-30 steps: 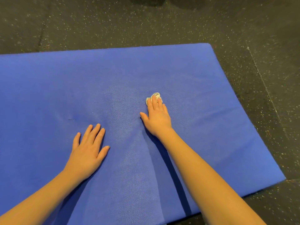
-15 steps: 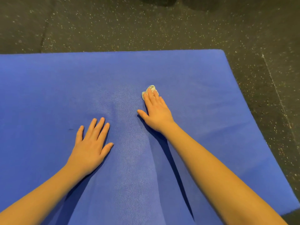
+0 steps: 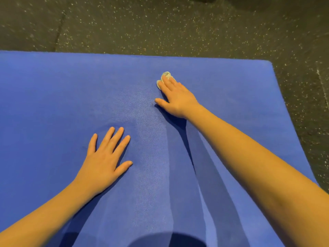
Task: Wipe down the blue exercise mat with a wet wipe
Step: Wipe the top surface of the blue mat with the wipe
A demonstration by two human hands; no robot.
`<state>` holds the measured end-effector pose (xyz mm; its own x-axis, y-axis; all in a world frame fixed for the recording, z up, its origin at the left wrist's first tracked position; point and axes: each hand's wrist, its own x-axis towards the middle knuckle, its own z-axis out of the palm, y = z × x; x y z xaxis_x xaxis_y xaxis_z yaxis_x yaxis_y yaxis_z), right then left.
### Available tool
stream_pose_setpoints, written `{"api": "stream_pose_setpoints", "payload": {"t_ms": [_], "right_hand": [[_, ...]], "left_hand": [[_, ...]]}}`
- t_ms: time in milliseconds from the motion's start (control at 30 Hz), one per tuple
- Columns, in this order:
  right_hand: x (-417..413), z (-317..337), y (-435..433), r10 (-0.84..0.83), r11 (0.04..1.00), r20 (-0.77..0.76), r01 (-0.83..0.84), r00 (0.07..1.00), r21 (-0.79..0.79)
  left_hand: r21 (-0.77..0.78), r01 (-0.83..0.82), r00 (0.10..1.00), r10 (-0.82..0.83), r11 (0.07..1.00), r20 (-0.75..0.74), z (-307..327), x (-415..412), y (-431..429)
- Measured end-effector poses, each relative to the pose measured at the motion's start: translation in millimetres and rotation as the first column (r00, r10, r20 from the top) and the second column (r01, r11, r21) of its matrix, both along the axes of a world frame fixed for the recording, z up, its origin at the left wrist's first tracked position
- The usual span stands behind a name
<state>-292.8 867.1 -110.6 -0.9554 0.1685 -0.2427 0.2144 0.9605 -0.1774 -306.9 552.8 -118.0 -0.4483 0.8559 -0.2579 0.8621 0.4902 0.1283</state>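
The blue exercise mat fills most of the view, lying flat on the floor. My right hand is stretched toward the mat's far edge, its straight fingers pressing a small crumpled white wet wipe against the mat; only the wipe's far rim shows past the fingertips. My left hand rests flat on the mat nearer to me, fingers spread, holding nothing. A slightly shinier, damp-looking band runs down the mat between the two hands.
Dark rubber floor with pale speckles lies beyond the mat's far edge and to its right. The mat's far right corner is in view. A dark shadow falls on the mat at the bottom.
My right hand has slid the wipe farther away, toward the mat's far edge. The view has shifted forward, so the mat's right corner sits farther right. The left hand stays flat.
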Motion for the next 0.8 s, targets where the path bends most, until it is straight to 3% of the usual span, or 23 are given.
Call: {"api": "stream_pose_setpoints", "payload": {"t_ms": [67,167,233,333,400,500,567,667,733,800], "right_hand": [[-8.0,0.6,24.4,-0.047,0.997,-0.021,0.049,0.999,0.055],[-28.7,3.8,54.4,-0.369,0.928,0.027,0.366,0.929,0.074],[-42.9,7.9,56.2,-0.448,0.894,0.07,0.445,0.891,0.049],[-57.1,10.5,39.0,-0.193,0.978,0.044,0.196,0.98,-0.068],[-55.2,8.5,39.5,-0.094,0.995,0.027,0.095,0.995,-0.035],[-49.6,6.3,59.9,-0.399,0.916,-0.001,0.398,0.917,0.051],[-43.0,2.6,59.2,-0.486,0.874,0.033,0.485,0.873,0.034],[-26.8,-5.3,39.6,-0.253,0.966,-0.011,0.251,0.968,-0.064],[-7.0,-5.4,45.0,-0.102,0.994,-0.038,0.1,0.994,-0.047],[4.9,-2.0,62.5,-0.204,0.979,-0.052,0.204,0.978,-0.01]], "left_hand": [[-0.004,0.001,1.0,-0.001,1.0,-0.001,0.2,0.8,0.3],[-0.011,0.006,1.0,-0.006,1.0,-0.001,-0.3,0.5,0.3],[-0.014,0.018,1.0,-0.018,1.0,-0.012,-1.0,1.0,0.8],[-0.018,0.012,1.0,-0.012,1.0,-0.017,-1.8,0.8,-0.6],[-0.021,0.011,1.0,-0.012,1.0,-0.02,-1.1,0.4,-0.3],[-0.036,0.021,0.999,-0.022,0.999,-0.023,0.3,0.5,0.7],[-0.039,0.016,1.0,-0.017,0.999,-0.023,1.3,-0.1,1.1],[-0.045,0.009,1.0,-0.01,0.999,-0.023,3.2,-0.3,1.9],[-0.053,0.01,1.0,-0.012,0.999,-0.025,3.6,0.0,2.4],[-0.058,0.009,1.0,-0.01,0.998,-0.024,3.9,0.3,2.4]]}}
